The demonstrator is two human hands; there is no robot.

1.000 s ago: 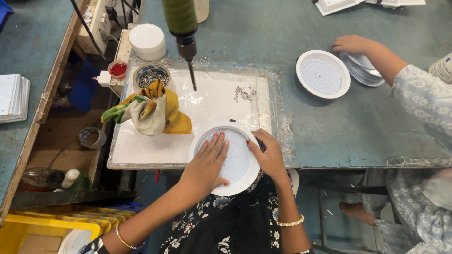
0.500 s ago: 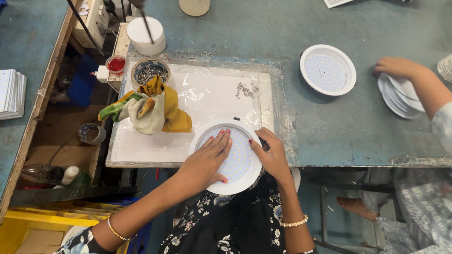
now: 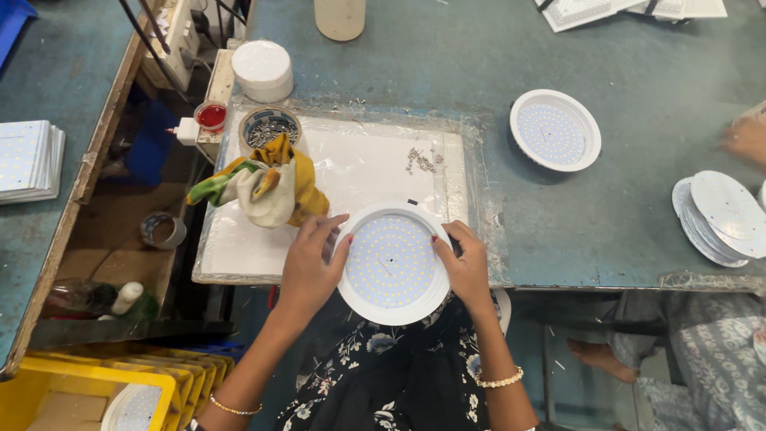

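Seen from the head camera, looking straight down at a worn blue-green workbench (image 3: 638, 239). Both hands hold a round white lamp disc (image 3: 392, 262) dotted with small light points, at the near edge of a white plastic-covered mat (image 3: 359, 172). The left hand (image 3: 309, 263) cups the disc's left rim, its fingers curled over the edge; the right hand (image 3: 464, 263) grips the right rim the same way. Just beyond the left hand lies a bunched yellow, green and cream cloth (image 3: 263, 185), and behind it a small bowl of screws (image 3: 270, 128). A few loose screws (image 3: 421, 160) lie on the mat. To the right, well apart, sits a second white lamp disc (image 3: 554, 129), and a stack of round plates (image 3: 722, 217) near another person's blurred hand (image 3: 746, 140).
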